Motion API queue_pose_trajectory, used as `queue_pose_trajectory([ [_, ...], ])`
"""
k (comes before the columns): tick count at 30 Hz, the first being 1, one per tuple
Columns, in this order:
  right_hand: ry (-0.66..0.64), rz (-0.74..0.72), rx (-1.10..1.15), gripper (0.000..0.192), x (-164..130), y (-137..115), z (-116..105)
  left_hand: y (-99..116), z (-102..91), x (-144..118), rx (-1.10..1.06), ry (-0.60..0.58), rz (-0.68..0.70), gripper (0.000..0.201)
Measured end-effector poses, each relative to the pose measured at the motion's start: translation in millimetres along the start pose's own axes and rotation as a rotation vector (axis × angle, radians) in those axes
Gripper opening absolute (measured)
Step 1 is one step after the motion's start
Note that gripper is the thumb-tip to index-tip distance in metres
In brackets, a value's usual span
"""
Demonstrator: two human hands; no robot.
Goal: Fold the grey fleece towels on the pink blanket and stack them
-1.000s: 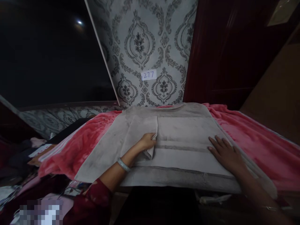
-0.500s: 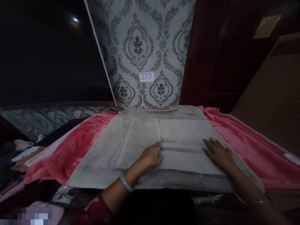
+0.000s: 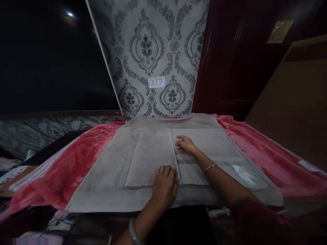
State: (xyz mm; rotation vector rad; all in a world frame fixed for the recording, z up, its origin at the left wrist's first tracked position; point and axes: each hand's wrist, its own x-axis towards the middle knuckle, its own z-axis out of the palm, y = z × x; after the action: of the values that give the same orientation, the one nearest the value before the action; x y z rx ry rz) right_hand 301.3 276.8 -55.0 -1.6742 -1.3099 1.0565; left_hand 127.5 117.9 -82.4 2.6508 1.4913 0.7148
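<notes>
A large grey cloth [image 3: 97, 185] lies spread out, with a smaller folded grey cloth [image 3: 150, 153] flat on top of it. The folded cloth's left part forms a doubled panel whose straight edge runs front to back near the middle. My left hand [image 3: 165, 187] is closed at the panel's front right corner, fingers curled over its edge, with a bangle on the wrist. Farther back, my right hand [image 3: 187, 144] is just right of the same edge, its fingers apart and resting on or just over the cloth; contact is unclear.
A pink plush blanket [image 3: 84, 153] shows on both sides beneath the grey cloth. Behind stand a patterned wall with a paper label [image 3: 156, 82], a dark screen [image 3: 51, 61] at left and a brown board [image 3: 293, 88] at right. Clutter lies at lower left.
My right hand has moved left from the cloth's right side to the panel edge. My left hand has shifted toward the front corner. The view has turned slightly right.
</notes>
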Motion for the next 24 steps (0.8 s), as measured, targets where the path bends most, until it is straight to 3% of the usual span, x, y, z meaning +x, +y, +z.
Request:
queue_pose_trajectory([
  [6, 0.065, -0.037, -0.165, 0.057, 35.4, -18.5, 26.9, -6.1, 14.0, -7.4, 0.017, 0.099, 0.043, 0.037],
  [13, 0.119, -0.311, -0.293, 0.072, 32.9, -20.4, 32.2, -12.8, 17.3, -0.5, -0.010, 0.252, 0.122, 0.039],
  [15, 0.142, -0.372, -0.314, 0.071, 31.6, -17.1, 28.6, -10.9, 16.0, 3.7, -0.005, 0.294, 0.145, 0.040],
  [18, 0.173, -0.402, -0.361, 0.062, 31.2, -8.0, 23.8, -7.2, 19.9, 8.0, 0.038, 0.254, 0.190, 0.033],
  [24, 0.180, -0.431, -0.426, 0.046, 31.4, 12.9, 24.6, -10.0, 43.3, 3.4, 0.053, 0.269, 0.229, 0.034],
])
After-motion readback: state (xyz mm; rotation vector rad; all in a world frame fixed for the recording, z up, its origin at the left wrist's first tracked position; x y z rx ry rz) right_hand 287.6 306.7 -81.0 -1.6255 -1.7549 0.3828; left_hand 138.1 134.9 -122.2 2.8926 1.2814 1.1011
